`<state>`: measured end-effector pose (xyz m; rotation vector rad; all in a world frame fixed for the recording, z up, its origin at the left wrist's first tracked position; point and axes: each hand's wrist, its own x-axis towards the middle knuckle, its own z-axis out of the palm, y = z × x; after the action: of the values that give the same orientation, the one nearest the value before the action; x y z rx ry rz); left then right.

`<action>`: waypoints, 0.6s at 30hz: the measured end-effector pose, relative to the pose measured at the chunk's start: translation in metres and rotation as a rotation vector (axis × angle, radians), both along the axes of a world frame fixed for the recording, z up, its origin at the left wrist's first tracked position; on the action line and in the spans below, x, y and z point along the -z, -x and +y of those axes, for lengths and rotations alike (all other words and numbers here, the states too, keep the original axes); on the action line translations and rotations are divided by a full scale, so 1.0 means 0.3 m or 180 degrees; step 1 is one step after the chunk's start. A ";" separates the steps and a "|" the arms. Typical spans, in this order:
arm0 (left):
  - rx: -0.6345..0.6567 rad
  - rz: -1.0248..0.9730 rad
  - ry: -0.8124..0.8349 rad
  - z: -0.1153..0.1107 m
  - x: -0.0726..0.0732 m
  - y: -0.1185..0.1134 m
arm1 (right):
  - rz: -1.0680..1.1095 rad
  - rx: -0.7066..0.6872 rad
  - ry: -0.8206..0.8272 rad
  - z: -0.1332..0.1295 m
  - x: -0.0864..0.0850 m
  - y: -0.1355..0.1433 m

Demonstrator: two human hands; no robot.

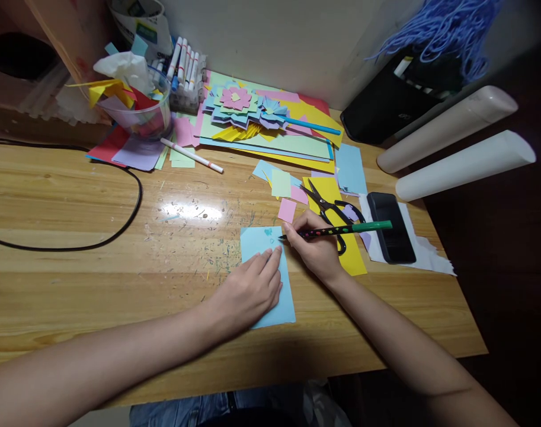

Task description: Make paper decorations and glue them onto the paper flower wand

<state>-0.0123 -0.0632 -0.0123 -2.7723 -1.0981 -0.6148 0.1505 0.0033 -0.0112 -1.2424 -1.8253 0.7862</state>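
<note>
A light blue sheet of paper (274, 308) lies on the wooden table, with small green marks near its top edge. My left hand (252, 287) rests flat on the sheet, fingers stretched out and holding nothing. In my right hand (312, 246) is a black pen with coloured dots and a green end (370, 226); its tip is at the sheet's upper right, close to the marks. Black scissors (326, 204) lie partly open on yellow paper (352, 258), just behind my right hand. Small pink and green paper squares (287, 210) are beyond the sheet.
A black phone (392, 228) and two white rolls (466, 166) are at the right. Paper flowers (235, 99) sit on stacked coloured paper at the back. A plastic cup of scraps (139, 118), markers (185, 65), a loose marker (192, 155) and a black cable (139, 204) are leftward.
</note>
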 end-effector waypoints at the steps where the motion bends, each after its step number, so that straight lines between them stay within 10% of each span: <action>1: 0.0013 0.0007 0.0025 0.000 0.000 0.000 | -0.0054 -0.0058 0.0012 0.001 0.000 0.000; 18: 0.0008 -0.0010 0.0024 0.003 -0.005 -0.004 | -0.0082 -0.0247 0.0308 0.004 -0.007 0.014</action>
<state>-0.0112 -0.0623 -0.0109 -2.7802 -1.1001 -0.6169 0.1462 0.0046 -0.0090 -1.2538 -1.8849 0.9149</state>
